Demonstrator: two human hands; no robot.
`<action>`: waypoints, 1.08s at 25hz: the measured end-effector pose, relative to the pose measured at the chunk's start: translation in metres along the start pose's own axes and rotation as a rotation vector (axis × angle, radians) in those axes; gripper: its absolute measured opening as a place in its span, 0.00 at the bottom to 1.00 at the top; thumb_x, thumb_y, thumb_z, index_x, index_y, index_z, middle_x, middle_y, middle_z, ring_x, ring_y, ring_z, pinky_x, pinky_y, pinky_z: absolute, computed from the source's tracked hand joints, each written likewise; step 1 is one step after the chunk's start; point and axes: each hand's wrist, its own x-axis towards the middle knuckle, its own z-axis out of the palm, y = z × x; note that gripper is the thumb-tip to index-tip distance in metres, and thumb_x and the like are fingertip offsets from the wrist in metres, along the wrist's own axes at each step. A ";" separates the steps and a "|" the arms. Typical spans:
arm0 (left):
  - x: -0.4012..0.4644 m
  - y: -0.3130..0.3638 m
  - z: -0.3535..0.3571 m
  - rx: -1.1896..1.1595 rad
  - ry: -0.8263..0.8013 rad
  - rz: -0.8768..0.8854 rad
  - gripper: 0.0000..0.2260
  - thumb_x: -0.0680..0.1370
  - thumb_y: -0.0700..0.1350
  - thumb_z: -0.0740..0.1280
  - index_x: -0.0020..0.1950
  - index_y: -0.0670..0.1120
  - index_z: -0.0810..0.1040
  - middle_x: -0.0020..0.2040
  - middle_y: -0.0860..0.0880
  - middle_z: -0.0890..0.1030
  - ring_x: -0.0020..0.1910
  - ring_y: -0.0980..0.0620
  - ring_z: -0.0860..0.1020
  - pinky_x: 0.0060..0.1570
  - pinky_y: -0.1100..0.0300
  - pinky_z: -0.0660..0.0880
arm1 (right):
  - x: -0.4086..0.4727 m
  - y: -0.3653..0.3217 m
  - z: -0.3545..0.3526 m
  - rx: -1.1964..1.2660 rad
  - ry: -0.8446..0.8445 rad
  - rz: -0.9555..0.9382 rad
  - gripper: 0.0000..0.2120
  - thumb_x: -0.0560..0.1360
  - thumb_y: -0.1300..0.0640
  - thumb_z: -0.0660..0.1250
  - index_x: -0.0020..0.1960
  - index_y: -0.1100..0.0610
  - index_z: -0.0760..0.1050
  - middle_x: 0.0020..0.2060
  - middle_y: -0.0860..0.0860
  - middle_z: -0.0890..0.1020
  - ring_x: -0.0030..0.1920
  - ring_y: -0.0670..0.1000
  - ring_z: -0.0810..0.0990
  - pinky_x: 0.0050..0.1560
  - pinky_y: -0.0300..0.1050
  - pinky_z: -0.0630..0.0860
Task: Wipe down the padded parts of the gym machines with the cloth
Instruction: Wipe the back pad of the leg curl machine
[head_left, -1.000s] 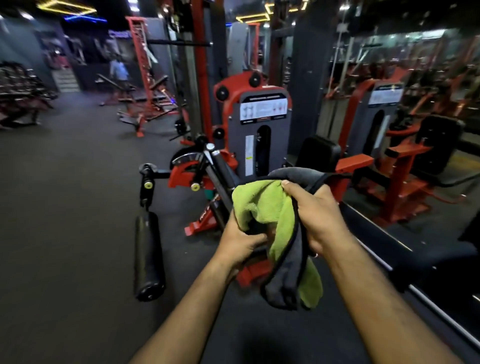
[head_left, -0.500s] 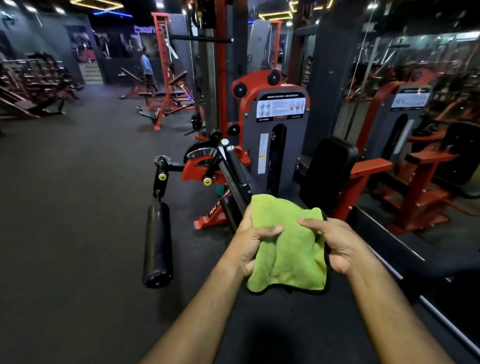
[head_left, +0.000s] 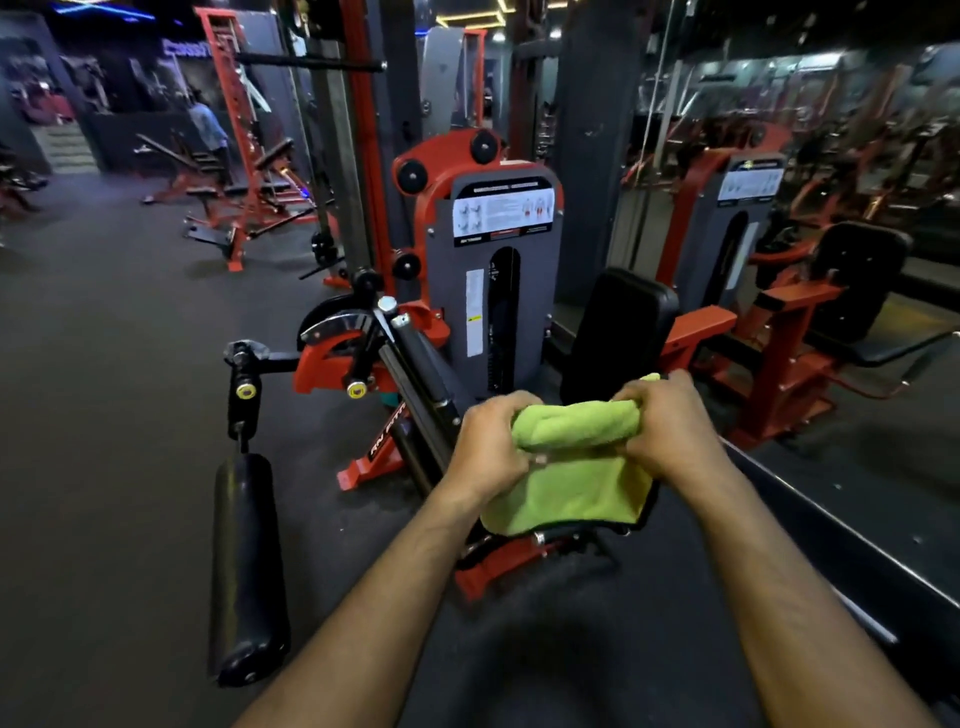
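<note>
Since the earlier frame both hands, left hand (head_left: 488, 447) and right hand (head_left: 670, 426), had rolled the cloth's (head_left: 571, 483) top edge at frame centre, fingers pinching it; no pad wiped yet.

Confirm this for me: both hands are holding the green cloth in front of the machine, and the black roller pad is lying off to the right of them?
Not quite. In the head view the black roller pad is to the left of the hands, not the right. The rest holds: the left hand and right hand both grip the green cloth in front of the machine.

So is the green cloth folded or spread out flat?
Folded. The green cloth is doubled over along its top edge, gripped there by the left hand and right hand.
</note>
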 end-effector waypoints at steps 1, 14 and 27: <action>0.016 -0.006 0.003 0.020 0.060 0.026 0.18 0.63 0.42 0.83 0.50 0.49 0.84 0.51 0.46 0.81 0.55 0.46 0.78 0.51 0.59 0.72 | 0.011 0.005 0.004 -0.047 0.042 0.044 0.16 0.67 0.63 0.74 0.53 0.49 0.82 0.58 0.56 0.70 0.51 0.57 0.74 0.54 0.44 0.74; 0.219 -0.042 0.103 -1.061 0.077 -0.633 0.16 0.67 0.32 0.80 0.50 0.39 0.79 0.46 0.39 0.86 0.42 0.43 0.85 0.43 0.47 0.84 | 0.176 0.079 0.043 1.463 0.018 0.668 0.07 0.75 0.71 0.68 0.51 0.67 0.81 0.42 0.63 0.86 0.41 0.60 0.87 0.40 0.55 0.84; 0.374 -0.067 0.269 -0.718 0.396 -0.488 0.16 0.68 0.44 0.82 0.48 0.47 0.77 0.41 0.51 0.82 0.38 0.55 0.81 0.43 0.54 0.82 | 0.351 0.199 0.069 1.256 0.114 0.535 0.08 0.74 0.71 0.70 0.52 0.63 0.81 0.47 0.61 0.86 0.49 0.60 0.86 0.52 0.56 0.83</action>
